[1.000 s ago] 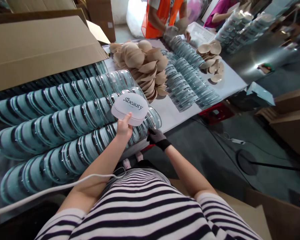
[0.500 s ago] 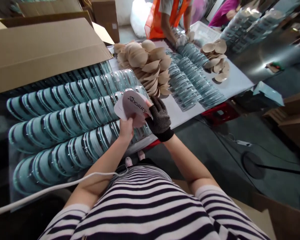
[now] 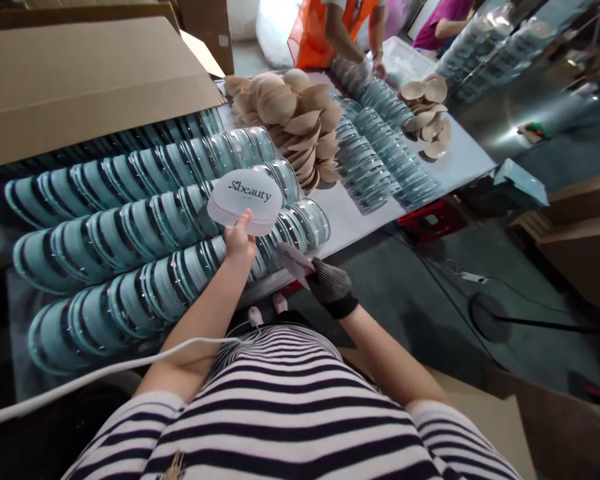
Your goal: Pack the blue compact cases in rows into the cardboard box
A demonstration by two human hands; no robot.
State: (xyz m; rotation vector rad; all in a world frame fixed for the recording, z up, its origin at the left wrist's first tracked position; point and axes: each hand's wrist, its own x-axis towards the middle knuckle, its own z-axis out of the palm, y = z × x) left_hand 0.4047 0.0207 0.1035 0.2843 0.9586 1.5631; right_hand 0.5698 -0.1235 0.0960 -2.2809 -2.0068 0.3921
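My left hand (image 3: 239,239), bare, pinches the lower edge of a white oval paper card (image 3: 249,200) printed with "Sbeauty". That card is held over the front rows of clear round plastic containers (image 3: 155,293), which lie on their sides nested in long lines. Lower and to the right, my right hand (image 3: 331,281) wears a dark knitted glove. Its fingers are closed on a second pale card (image 3: 293,261), seen nearly edge-on beside the end of the nearest row. Print on this second card is too oblique to read.
Beige cup-shaped pieces (image 3: 285,113) are heaped beyond the rows, with a smaller heap (image 3: 427,120) farther right. More clear containers (image 3: 370,153) lie between them. A large cardboard box (image 3: 90,87) stands at left. A co-worker in an orange vest (image 3: 310,33) handles containers across the table. A white cable (image 3: 130,367) crosses my left arm.
My hands have moved apart. The left has turned the printed card to face me, while the right has drawn down and to the right with another card.
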